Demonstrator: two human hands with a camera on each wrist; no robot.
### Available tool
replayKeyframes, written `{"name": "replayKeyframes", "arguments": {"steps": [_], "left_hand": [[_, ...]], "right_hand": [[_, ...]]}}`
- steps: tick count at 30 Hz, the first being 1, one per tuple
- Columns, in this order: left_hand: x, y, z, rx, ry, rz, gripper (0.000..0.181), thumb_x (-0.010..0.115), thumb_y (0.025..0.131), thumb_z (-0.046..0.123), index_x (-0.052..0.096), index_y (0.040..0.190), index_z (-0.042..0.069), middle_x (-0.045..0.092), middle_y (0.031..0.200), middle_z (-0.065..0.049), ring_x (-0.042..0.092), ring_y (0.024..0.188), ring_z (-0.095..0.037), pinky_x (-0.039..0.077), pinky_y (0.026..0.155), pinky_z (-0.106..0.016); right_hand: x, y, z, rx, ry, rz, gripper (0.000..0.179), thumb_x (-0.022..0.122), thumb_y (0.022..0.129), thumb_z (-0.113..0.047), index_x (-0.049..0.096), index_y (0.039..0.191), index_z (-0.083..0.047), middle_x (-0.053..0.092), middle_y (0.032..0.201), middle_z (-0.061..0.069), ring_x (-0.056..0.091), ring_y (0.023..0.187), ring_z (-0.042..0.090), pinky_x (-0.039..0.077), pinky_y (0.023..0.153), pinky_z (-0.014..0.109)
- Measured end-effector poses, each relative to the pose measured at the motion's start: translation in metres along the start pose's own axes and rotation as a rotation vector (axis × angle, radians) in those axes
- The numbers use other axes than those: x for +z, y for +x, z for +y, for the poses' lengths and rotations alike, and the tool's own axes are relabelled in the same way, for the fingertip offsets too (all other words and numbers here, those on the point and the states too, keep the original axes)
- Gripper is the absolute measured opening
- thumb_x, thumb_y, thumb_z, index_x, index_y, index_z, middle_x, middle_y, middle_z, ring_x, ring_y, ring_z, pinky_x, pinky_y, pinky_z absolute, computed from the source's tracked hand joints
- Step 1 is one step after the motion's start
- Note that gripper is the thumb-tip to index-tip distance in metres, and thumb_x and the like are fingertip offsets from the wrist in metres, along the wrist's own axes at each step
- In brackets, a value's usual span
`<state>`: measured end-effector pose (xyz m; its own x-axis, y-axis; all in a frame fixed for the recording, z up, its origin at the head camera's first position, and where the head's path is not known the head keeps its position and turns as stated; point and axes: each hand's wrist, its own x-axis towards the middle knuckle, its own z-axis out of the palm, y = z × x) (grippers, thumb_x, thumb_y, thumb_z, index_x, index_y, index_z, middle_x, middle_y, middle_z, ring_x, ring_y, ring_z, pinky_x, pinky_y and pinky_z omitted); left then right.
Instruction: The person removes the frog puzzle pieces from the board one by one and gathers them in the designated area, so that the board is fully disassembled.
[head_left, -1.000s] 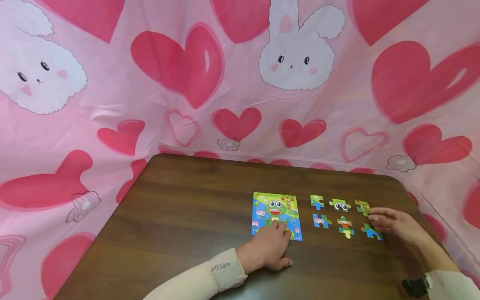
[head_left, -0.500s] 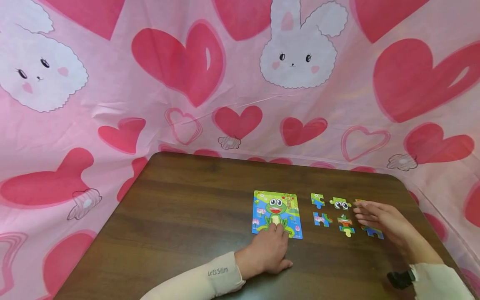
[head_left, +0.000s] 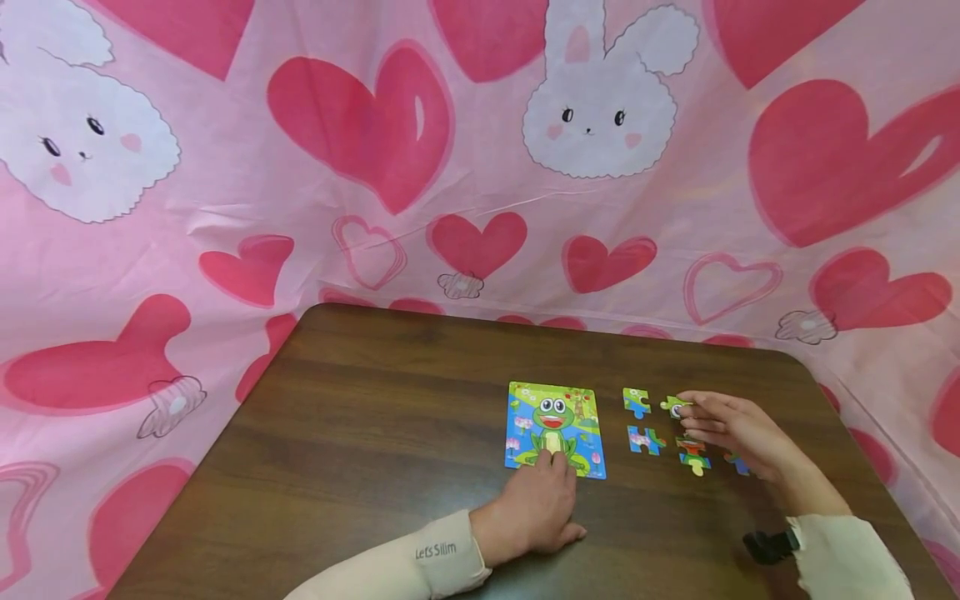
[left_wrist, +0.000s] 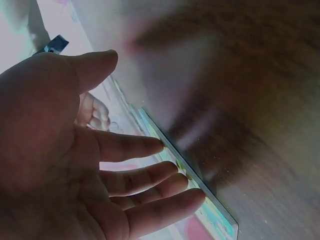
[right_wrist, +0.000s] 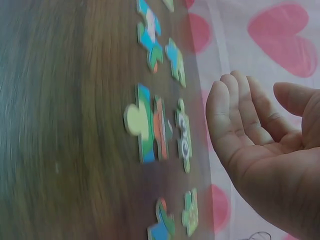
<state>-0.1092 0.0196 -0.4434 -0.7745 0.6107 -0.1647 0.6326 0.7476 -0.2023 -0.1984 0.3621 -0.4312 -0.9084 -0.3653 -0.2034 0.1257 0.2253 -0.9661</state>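
My left hand rests its fingertips on the lower edge of a square frog picture puzzle board. In the left wrist view the fingers are fairly straight, touching the thin board along its rim. My right hand hovers over loose puzzle pieces at the right, fingers loosely bent, holding nothing. Beneath it, the frog-eyes piece is partly covered in the head view. Nearby lie the red mouth piece and the yellow-green belly piece.
Left of the right hand lie a lotus piece and a blue-green piece. A tree piece lies at the right end of the rows, under the hand. The brown table meets a pink heart-print cloth behind.
My right hand has moved left across the loose pieces, from the right-hand ones to over the frog-eyes piece. The left hand stays on the board; the pieces keep their places.
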Motion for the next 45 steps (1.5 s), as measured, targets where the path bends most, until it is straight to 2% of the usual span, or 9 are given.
{"name": "replayKeyframes", "arguments": {"steps": [6,9,15,18,24,29,36,45], "left_hand": [[0.001,0.000,0.000,-0.009,-0.002,0.024,0.072,0.052,0.090,0.076,0.062,0.124,0.014,0.057,0.115,0.000,0.053,0.100,-0.013,0.052,0.060,-0.023],[0.001,-0.001,-0.001,-0.003,0.001,0.036,0.071,0.052,0.090,0.075,0.063,0.124,0.014,0.057,0.115,0.000,0.053,0.100,-0.013,0.052,0.061,-0.023],[0.001,-0.002,-0.001,0.005,0.027,0.051,0.070,0.052,0.090,0.075,0.063,0.123,0.014,0.058,0.114,0.000,0.054,0.101,-0.012,0.052,0.060,-0.023],[0.001,-0.002,-0.001,0.005,0.029,0.054,0.070,0.052,0.090,0.075,0.063,0.123,0.014,0.058,0.114,0.000,0.054,0.101,-0.013,0.052,0.060,-0.022],[0.000,-0.002,-0.002,0.010,0.017,0.052,0.069,0.052,0.091,0.075,0.063,0.123,0.014,0.058,0.113,0.000,0.054,0.101,-0.013,0.052,0.060,-0.022],[0.001,-0.002,-0.001,0.006,0.012,0.064,0.069,0.054,0.090,0.074,0.065,0.122,0.014,0.059,0.112,0.000,0.055,0.099,-0.013,0.052,0.060,-0.023],[0.000,-0.001,0.000,0.007,0.017,0.036,0.071,0.054,0.090,0.074,0.064,0.124,0.013,0.059,0.112,0.000,0.056,0.098,-0.013,0.053,0.063,-0.023],[-0.001,0.000,0.001,0.007,0.017,0.024,0.070,0.055,0.090,0.073,0.064,0.127,0.014,0.060,0.114,0.001,0.057,0.100,-0.013,0.053,0.066,-0.024]], "right_hand": [[0.015,0.012,-0.002,0.041,0.028,0.019,0.043,0.043,0.110,-0.032,0.054,0.140,-0.003,0.071,0.119,-0.004,0.069,0.110,0.008,0.057,0.090,0.025],[0.021,0.017,-0.003,0.049,0.065,0.017,0.042,0.045,0.110,-0.031,0.055,0.139,-0.003,0.071,0.117,-0.004,0.069,0.108,0.009,0.057,0.090,0.025],[0.034,0.025,-0.006,0.040,0.069,-0.011,0.045,0.043,0.110,-0.031,0.049,0.143,-0.001,0.071,0.117,-0.004,0.069,0.108,0.010,0.057,0.091,0.025],[0.040,0.028,-0.009,0.051,0.054,-0.008,0.053,0.043,0.110,-0.034,0.043,0.147,0.003,0.070,0.119,-0.002,0.069,0.109,0.010,0.057,0.091,0.025],[0.052,0.035,-0.013,0.063,-0.009,-0.018,0.065,0.041,0.109,-0.040,0.031,0.152,0.008,0.064,0.129,0.009,0.068,0.114,0.013,0.056,0.093,0.025],[0.061,0.041,-0.017,0.063,-0.017,-0.020,0.066,0.042,0.109,-0.041,0.033,0.152,0.008,0.062,0.133,0.015,0.067,0.116,0.018,0.056,0.094,0.028],[0.071,0.051,-0.023,0.052,-0.026,-0.041,0.064,0.045,0.108,-0.039,0.035,0.150,0.009,0.058,0.134,0.023,0.065,0.118,0.027,0.056,0.094,0.028],[0.083,0.063,-0.026,0.033,0.002,-0.056,0.057,0.046,0.109,-0.032,0.039,0.148,0.010,0.065,0.123,0.014,0.069,0.111,0.024,0.057,0.092,0.030]]}}
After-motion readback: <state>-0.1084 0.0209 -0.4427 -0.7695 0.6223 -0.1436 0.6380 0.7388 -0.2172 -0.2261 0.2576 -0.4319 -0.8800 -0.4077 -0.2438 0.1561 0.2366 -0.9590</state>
